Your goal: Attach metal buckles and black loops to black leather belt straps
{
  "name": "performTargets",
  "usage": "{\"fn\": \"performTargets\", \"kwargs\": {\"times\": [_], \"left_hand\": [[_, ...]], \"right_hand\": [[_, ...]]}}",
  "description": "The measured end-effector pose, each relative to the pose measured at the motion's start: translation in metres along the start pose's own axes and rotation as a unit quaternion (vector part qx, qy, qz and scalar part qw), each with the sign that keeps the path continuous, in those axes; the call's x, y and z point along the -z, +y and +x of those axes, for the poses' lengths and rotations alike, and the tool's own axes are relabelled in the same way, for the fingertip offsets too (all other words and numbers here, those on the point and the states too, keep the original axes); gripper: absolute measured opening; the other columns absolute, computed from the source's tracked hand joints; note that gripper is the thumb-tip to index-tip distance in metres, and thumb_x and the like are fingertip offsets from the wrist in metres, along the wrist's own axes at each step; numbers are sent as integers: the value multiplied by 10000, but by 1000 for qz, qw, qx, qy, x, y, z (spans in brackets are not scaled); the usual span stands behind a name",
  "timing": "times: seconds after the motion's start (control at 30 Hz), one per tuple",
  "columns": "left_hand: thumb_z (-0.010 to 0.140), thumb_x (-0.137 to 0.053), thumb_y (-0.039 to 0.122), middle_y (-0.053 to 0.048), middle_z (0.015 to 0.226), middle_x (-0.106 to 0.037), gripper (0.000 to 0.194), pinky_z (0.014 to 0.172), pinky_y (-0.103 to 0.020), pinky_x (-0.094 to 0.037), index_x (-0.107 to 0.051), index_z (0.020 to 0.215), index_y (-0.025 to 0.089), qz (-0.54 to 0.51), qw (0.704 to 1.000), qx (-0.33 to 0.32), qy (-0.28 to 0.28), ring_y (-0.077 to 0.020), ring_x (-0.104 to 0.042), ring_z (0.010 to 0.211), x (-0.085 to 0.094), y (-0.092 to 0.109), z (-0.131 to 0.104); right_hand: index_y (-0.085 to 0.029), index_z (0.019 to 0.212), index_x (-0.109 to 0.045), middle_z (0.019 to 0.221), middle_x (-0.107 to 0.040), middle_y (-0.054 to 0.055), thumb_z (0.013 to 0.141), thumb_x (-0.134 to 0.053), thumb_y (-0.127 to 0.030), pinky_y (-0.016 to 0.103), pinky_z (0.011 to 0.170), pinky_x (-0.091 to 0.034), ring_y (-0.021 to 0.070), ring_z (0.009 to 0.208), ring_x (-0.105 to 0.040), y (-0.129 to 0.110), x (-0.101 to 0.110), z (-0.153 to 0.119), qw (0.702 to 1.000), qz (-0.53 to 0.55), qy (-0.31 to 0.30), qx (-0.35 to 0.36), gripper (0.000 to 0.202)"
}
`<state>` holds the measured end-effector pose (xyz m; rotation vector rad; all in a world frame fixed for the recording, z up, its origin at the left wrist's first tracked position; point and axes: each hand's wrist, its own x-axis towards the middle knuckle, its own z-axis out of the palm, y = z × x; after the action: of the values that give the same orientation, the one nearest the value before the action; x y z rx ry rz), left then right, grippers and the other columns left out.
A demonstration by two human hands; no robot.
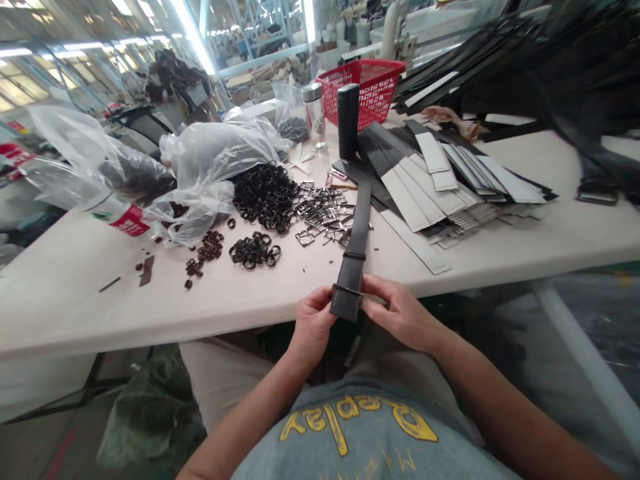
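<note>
Between my hands, at the front edge of the table, is a black belt strap (358,233) with a metal buckle (348,291) across its near end and a dark keeper loop (355,256) higher up. My left hand (314,320) pinches the left side of the strap at the buckle. On the other side, my right hand (395,310) has its thumb and fingers closed on the buckle's right edge. The strap's far part lies on the table, by a pile of silver buckles (325,213). Left of these are heaps of black loops (265,193).
Brown loops (210,247) and plastic bags (210,153) lie to the left, with a plastic bottle (115,210). At the back stand a glass bottle (315,120), a black cylinder (347,123) and a red basket (380,90). Stacked strips (415,187) cover the right side.
</note>
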<state>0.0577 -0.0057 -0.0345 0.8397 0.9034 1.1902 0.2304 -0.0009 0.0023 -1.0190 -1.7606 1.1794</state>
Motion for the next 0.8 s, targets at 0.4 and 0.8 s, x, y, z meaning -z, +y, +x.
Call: {"fn": "performTargets", "kwargs": {"times": [0.4, 0.8], "left_hand": [[720, -818, 328, 5, 843, -726, 173, 856, -268, -484, -760, 808, 191, 22, 1000, 14, 1, -140, -618, 813, -24, -5, -1], [728, -826, 358, 1, 888, -734, 236, 844, -279, -531, -753, 882, 195, -28, 997, 62, -38, -137, -665, 826, -39, -9, 14]], "right_hand": [[-224, 1135, -721, 1219, -719, 70, 847, -736, -455, 415, 1055, -501, 264, 1178, -639, 15, -32, -5, 951, 264, 148, -57, 370], [-193, 936, -741, 860, -771, 62, 824, -733, -482, 329, 750, -604, 217, 794, -731, 11, -32, 12, 872, 394, 266, -117, 309]]}}
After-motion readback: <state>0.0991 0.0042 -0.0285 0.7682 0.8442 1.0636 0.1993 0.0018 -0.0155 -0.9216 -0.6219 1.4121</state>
